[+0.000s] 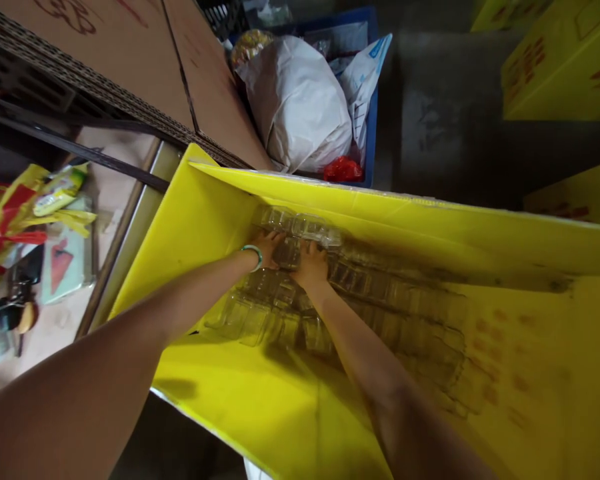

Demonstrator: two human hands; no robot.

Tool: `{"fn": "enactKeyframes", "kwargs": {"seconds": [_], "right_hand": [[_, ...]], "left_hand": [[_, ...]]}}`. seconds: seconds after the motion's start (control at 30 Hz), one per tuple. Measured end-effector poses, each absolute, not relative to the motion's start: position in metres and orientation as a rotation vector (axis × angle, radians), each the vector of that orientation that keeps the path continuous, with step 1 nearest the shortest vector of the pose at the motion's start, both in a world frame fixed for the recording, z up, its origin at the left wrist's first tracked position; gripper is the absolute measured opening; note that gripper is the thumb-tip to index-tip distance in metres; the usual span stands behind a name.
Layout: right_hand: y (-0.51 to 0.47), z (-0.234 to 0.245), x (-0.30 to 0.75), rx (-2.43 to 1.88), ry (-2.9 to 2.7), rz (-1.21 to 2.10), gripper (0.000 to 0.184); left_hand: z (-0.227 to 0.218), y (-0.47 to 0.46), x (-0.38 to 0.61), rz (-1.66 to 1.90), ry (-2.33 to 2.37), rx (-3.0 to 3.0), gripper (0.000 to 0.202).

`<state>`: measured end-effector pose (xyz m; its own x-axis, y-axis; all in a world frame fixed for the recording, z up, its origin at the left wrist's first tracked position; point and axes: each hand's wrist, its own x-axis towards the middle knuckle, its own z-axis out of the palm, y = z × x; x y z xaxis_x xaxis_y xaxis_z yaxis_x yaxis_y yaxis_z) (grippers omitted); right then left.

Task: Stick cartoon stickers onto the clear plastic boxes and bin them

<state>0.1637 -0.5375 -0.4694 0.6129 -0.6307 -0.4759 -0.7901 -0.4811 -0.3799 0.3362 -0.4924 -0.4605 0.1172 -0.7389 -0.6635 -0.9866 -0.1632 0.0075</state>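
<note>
Both my arms reach down into a long yellow box with rows of clear plastic containers nested along its bottom. My left hand, with a pale green bangle at the wrist, grips the left side of one clear plastic container. On the opposite side, my right hand has its fingers bent over the same container's edge. Thumb and fingers of each hand are partly apart around the plastic. More clear containers stand just beyond my fingertips, against the far wall. The rows to the right look blurred and shadowed.
Flattened cardboard is stacked beyond the box's left end. Behind it, a blue crate holds a large white bag. More yellow boxes stand at the right. A shelf at left carries a tablet-like item and packets.
</note>
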Motion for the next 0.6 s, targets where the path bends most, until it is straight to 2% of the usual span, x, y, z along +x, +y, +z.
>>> {"fn": "enactKeyframes", "kwargs": {"seconds": [0.33, 0.47, 0.6], "right_hand": [[-0.541, -0.467, 0.175, -2.297, 1.178, 0.357, 0.100], [-0.542, -0.460, 0.167, -2.310, 1.182, 0.318, 0.096], [-0.546, -0.445, 0.146, -2.343, 1.165, 0.241, 0.099]], "left_hand": [[-0.456, -0.495, 0.327, 0.763, 1.668, -2.043, 0.112], [-0.441, -0.500, 0.318, 0.739, 1.679, -2.079, 0.107], [-0.416, -0.496, 0.302, 0.703, 1.655, -2.171, 0.105]]}}
